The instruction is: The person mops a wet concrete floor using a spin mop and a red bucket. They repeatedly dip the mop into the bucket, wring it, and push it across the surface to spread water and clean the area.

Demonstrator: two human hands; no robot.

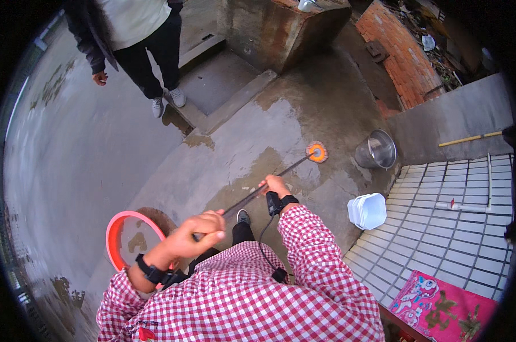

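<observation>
A dark pole (245,201) runs diagonally before me, ending in a round orange mop head (317,152) with a brownish fringe. The head rests on the wet concrete floor (240,158). My left hand (196,234) is wrapped around the upper end of the pole, close to my body. Farther down, my right hand (276,186) grips the same pole. Black straps with devices sit on both wrists, and a cable hangs from the right one. A red basin (112,239) stands left of me, partly hidden by my left forearm.
A metal bucket (371,151) and white plastic tubs (364,211) stand right, near the tiled surface (450,231). A person (151,55) stands ahead at left beside a low concrete curb (240,100). A pink decorated sheet (446,305) lies at lower right.
</observation>
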